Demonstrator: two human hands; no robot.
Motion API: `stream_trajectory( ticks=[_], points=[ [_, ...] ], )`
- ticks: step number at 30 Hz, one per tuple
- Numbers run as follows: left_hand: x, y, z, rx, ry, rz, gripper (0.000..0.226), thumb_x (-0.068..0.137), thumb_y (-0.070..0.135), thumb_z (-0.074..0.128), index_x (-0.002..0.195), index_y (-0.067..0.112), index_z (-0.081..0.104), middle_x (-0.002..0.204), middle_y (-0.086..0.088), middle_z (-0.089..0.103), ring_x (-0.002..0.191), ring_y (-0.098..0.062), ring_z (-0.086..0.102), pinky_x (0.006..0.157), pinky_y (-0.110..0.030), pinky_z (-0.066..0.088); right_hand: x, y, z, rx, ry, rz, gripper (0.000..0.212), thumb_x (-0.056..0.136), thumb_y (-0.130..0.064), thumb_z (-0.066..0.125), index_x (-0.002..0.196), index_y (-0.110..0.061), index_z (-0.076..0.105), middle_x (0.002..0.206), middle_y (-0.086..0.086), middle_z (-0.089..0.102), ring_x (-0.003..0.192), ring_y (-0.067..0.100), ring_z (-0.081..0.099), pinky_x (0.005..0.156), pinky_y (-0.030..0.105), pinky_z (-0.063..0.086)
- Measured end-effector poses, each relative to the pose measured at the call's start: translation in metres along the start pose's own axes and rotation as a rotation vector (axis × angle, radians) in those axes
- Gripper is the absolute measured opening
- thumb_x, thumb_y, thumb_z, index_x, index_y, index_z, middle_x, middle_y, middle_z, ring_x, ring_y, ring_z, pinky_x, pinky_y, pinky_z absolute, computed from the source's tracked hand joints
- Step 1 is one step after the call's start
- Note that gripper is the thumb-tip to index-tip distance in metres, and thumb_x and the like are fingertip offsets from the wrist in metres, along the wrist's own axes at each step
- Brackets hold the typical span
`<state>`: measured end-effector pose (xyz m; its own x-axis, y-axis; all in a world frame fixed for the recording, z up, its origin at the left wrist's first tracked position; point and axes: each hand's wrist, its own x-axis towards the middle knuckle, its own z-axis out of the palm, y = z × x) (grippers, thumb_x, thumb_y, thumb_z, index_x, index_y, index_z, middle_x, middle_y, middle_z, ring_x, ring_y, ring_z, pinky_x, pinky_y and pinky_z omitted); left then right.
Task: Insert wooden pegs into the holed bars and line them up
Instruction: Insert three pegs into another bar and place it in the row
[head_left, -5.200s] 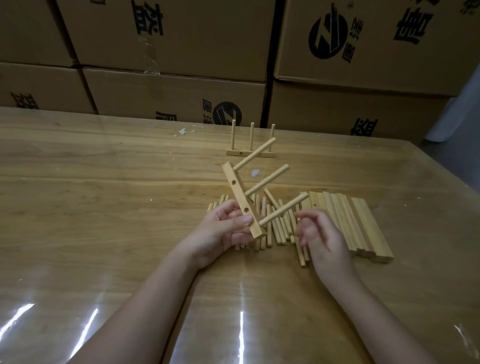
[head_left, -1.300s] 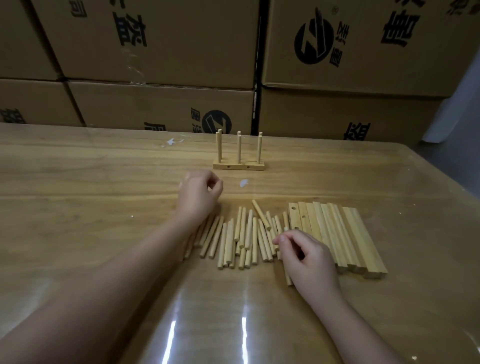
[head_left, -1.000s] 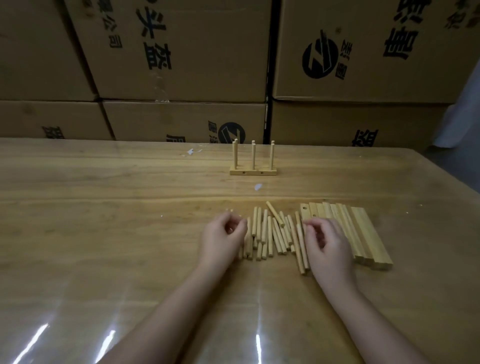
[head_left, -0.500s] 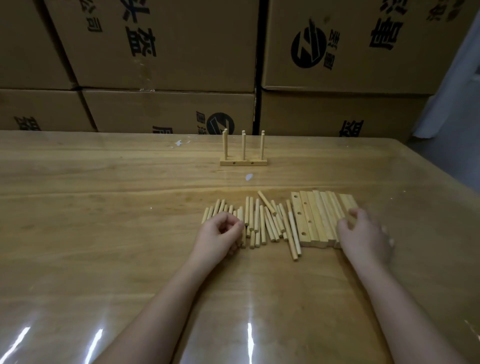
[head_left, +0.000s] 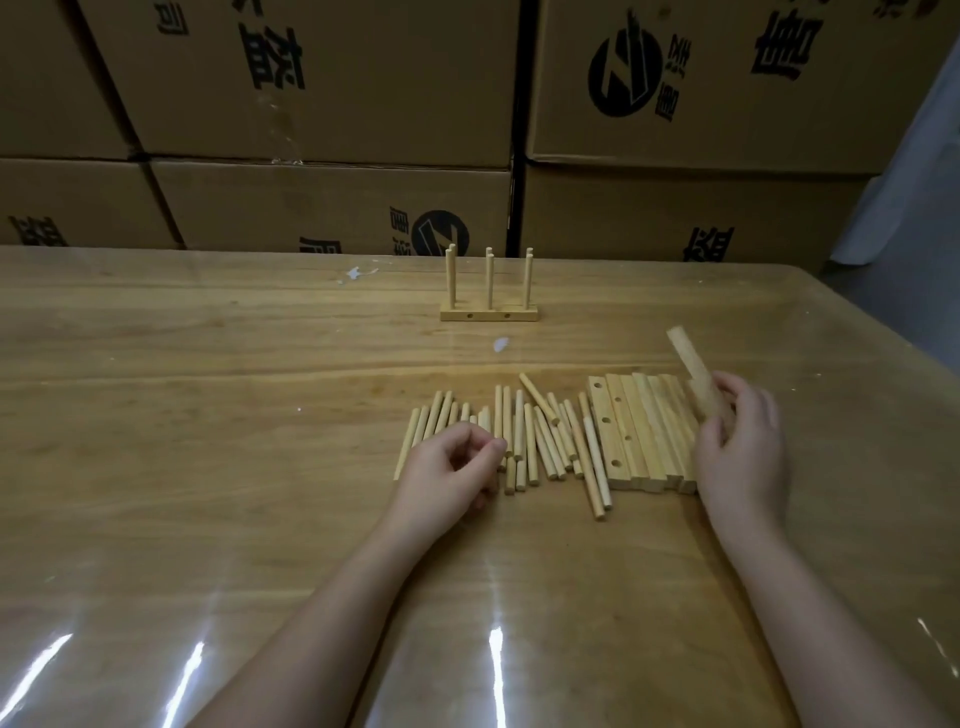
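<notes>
Several loose wooden pegs (head_left: 524, 436) lie side by side at the table's middle. To their right is a row of holed bars (head_left: 636, 431), lying flat. My right hand (head_left: 740, 452) grips one holed bar (head_left: 693, 371) by its near end and holds it tilted above the row's right side. Over the left part of the peg pile rests my left hand (head_left: 449, 467) with its fingers curled, thumb against forefinger; whether a peg is between them is hidden. Farther back a bar with three upright pegs (head_left: 490, 314) stands on the table, with more peg tips showing just behind it.
Stacked cardboard boxes (head_left: 322, 104) form a wall along the table's far edge. The glossy wooden table (head_left: 208, 389) ends at a rounded corner on the far right. Small white scraps (head_left: 501, 344) lie between the standing bar and the pegs.
My right hand moved from the pegs to the right end of the bar row and lifted one bar. My left hand came back from the far side and settled on the pegs.
</notes>
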<state>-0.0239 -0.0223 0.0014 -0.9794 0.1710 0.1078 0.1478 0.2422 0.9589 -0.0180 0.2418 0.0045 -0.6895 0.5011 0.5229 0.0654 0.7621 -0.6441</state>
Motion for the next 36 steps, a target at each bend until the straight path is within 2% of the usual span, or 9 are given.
stream_trajectory(
  ticks=[3, 7, 12, 19, 22, 25, 29, 32, 36],
  points=[
    [-0.001, 0.003, -0.004, -0.084, -0.044, -0.020, 0.019, 0.093, 0.024, 0.058, 0.080, 0.013, 0.066, 0.060, 0.002, 0.065, 0.047, -0.009, 0.058, 0.042, -0.017, 0.042, -0.012, -0.022, -0.003, 0.307, -0.053, -0.069, 0.031, 0.095, -0.018, 0.044, 0.122, -0.032, 0.048, 0.110, -0.013, 0.059, 0.085, -0.001, 0.056, 0.063, 0.014, 0.047],
    [0.002, 0.007, -0.011, -0.288, -0.016, -0.083, 0.022, 0.094, 0.019, 0.056, 0.078, 0.021, 0.071, 0.067, 0.000, 0.069, 0.050, -0.010, 0.060, 0.045, -0.018, 0.045, -0.037, -0.061, -0.002, 0.843, -0.374, 0.179, 0.028, 0.093, -0.011, 0.049, 0.106, -0.036, 0.056, 0.101, -0.011, 0.066, 0.075, 0.011, 0.067, 0.054, 0.020, 0.053],
    [0.001, 0.006, -0.011, -0.326, -0.113, -0.031, 0.023, 0.082, 0.036, 0.065, 0.101, 0.025, 0.070, 0.094, 0.005, 0.075, 0.065, -0.008, 0.067, 0.056, -0.017, 0.049, -0.064, -0.084, 0.003, 0.955, -0.711, 0.314, 0.018, 0.091, -0.013, 0.053, 0.106, -0.020, 0.061, 0.093, 0.001, 0.072, 0.072, 0.020, 0.069, 0.054, 0.023, 0.053],
    [0.001, 0.002, -0.022, -0.333, -0.309, -0.019, 0.031, 0.078, 0.042, 0.067, 0.103, 0.024, 0.073, 0.090, 0.006, 0.072, 0.083, -0.005, 0.065, 0.067, -0.014, 0.047, -0.073, -0.094, 0.001, 1.317, -0.978, 0.686, 0.027, 0.082, -0.016, 0.057, 0.108, -0.009, 0.063, 0.095, 0.014, 0.071, 0.074, 0.021, 0.068, 0.059, 0.025, 0.054],
    [0.005, 0.001, -0.025, -0.410, -0.301, -0.030, 0.029, 0.077, 0.041, 0.069, 0.097, 0.021, 0.074, 0.090, 0.003, 0.072, 0.083, -0.006, 0.066, 0.066, -0.015, 0.049, -0.074, -0.095, 0.001, 1.210, -0.983, 0.545, 0.025, 0.089, -0.017, 0.052, 0.111, -0.008, 0.061, 0.099, 0.014, 0.071, 0.082, 0.026, 0.069, 0.066, 0.028, 0.056],
    [0.008, 0.000, -0.024, -0.592, -0.217, -0.080, 0.024, 0.073, 0.040, 0.073, 0.093, 0.026, 0.075, 0.096, -0.002, 0.074, 0.088, -0.011, 0.069, 0.064, -0.018, 0.052, -0.067, -0.091, 0.000, 1.017, -0.725, 0.321, 0.020, 0.091, -0.020, 0.048, 0.102, -0.012, 0.063, 0.091, 0.006, 0.072, 0.078, 0.024, 0.070, 0.064, 0.027, 0.056],
    [0.012, -0.001, -0.021, -0.846, -0.164, -0.160, 0.036, 0.081, 0.034, 0.063, 0.106, 0.008, 0.064, 0.106, -0.015, 0.071, 0.093, -0.022, 0.070, 0.065, -0.025, 0.057, -0.045, -0.073, -0.004, 1.076, -0.437, 0.335, 0.019, 0.095, -0.019, 0.045, 0.095, -0.014, 0.063, 0.081, 0.006, 0.070, 0.065, 0.018, 0.065, 0.056, 0.024, 0.054],
    [0.012, 0.001, -0.020, -0.880, -0.169, -0.183, 0.035, 0.085, 0.030, 0.054, 0.107, 0.004, 0.061, 0.101, -0.014, 0.073, 0.085, -0.021, 0.072, 0.067, -0.029, 0.058, -0.034, -0.055, 0.001, 0.824, -0.337, 0.237, 0.022, 0.097, -0.017, 0.043, 0.091, -0.023, 0.063, 0.076, -0.003, 0.068, 0.064, 0.008, 0.061, 0.057, 0.021, 0.051],
    [0.011, 0.003, -0.023, -1.001, -0.130, -0.223, 0.035, 0.082, 0.028, 0.057, 0.108, 0.006, 0.064, 0.092, -0.012, 0.073, 0.074, -0.019, 0.072, 0.062, -0.029, 0.058, -0.037, -0.042, 0.011, 0.347, -0.416, -0.003, 0.015, 0.094, -0.019, 0.049, 0.102, -0.027, 0.059, 0.088, -0.013, 0.063, 0.080, -0.002, 0.058, 0.070, 0.019, 0.047]
  ],
)
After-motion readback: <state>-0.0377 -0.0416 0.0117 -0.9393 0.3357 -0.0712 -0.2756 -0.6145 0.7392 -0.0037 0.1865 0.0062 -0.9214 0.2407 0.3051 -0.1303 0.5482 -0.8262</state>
